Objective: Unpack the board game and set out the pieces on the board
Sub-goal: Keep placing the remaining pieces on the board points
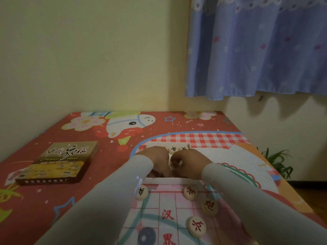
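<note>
Meanwhile, both hands are reaching into the white tray (169,180) at the board's (169,202) far edge: the right hand (190,162) is pinching a round piece (172,165), while the left hand's (155,160) grip is hidden. Four pieces (197,226) are lying on the near board; the box lid (58,163) is sitting far left.

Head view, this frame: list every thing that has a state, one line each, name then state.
box lid: off, lying flat to the left.
white tray: open, discs inside.
paper board: spread flat.
four discs on board: face up.
left hand: reaching into tray, grip hidden.
right hand: pinches a disc.
curtain: drawn.
</note>
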Motion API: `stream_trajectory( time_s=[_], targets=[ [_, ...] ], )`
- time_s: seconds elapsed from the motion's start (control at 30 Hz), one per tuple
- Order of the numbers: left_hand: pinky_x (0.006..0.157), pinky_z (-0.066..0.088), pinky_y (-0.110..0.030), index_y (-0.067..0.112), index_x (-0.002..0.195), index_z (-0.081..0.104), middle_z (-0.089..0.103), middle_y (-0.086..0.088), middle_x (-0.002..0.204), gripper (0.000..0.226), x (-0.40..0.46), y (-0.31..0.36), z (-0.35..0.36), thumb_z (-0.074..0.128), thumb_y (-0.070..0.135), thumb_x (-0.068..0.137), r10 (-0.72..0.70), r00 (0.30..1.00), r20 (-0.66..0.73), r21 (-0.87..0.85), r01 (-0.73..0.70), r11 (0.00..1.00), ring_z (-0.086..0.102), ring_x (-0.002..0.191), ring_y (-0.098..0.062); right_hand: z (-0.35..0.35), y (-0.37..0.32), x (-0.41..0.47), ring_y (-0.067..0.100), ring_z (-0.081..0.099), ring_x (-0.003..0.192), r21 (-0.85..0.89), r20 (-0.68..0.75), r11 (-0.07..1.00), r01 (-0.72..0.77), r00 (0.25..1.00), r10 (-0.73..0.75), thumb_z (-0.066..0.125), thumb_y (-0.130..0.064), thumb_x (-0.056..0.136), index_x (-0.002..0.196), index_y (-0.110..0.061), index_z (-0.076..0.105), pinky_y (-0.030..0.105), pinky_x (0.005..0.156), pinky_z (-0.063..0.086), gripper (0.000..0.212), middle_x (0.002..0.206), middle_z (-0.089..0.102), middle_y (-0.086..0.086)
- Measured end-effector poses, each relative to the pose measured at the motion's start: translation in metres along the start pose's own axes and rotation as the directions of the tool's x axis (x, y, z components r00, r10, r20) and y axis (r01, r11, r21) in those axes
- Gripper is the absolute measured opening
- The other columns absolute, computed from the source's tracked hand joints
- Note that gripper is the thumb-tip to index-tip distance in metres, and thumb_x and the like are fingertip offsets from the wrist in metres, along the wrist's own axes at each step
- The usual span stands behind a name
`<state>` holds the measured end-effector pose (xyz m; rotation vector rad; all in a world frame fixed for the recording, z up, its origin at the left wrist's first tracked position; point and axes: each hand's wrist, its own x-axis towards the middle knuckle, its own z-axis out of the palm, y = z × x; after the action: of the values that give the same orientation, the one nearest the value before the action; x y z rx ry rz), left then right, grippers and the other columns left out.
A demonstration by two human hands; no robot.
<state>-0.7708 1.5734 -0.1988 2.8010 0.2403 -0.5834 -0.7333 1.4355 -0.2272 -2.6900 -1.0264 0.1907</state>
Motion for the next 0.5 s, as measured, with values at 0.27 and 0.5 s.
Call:
stream_trajectory(
  time_s=[0.27,0.5],
  targets=[
    [0.06,0.048,-0.025,0.009,0.103,0.071,0.071,-0.006,0.098,0.027,-0.01,-0.014,-0.012,0.061,0.026,0.085,0.06,0.991,-0.121,0.229,-0.031,0.973,0.066,0.075,-0.019,-0.005,0.008,-0.001,0.022,0.056,0.09,-0.007,-0.097,0.983,-0.182,0.979,0.181,0.055,-0.032,0.087,0.116,-0.02,0.062,0.033,0.082,0.05,0.031,0.113,0.055,0.006],
    [0.046,0.039,-0.022,0.015,0.062,0.058,0.058,0.0,0.063,0.013,-0.004,-0.013,-0.004,0.063,0.014,0.074,-0.006,0.999,-0.035,0.379,0.019,0.925,0.055,0.06,-0.018,-0.006,-0.005,0.003,0.019,0.051,0.079,-0.148,-0.034,0.963,-0.224,0.975,0.221,0.054,-0.024,0.088,0.107,-0.015,0.061,0.028,0.066,0.045,0.022,0.1,0.06,0.005]
  ],
)
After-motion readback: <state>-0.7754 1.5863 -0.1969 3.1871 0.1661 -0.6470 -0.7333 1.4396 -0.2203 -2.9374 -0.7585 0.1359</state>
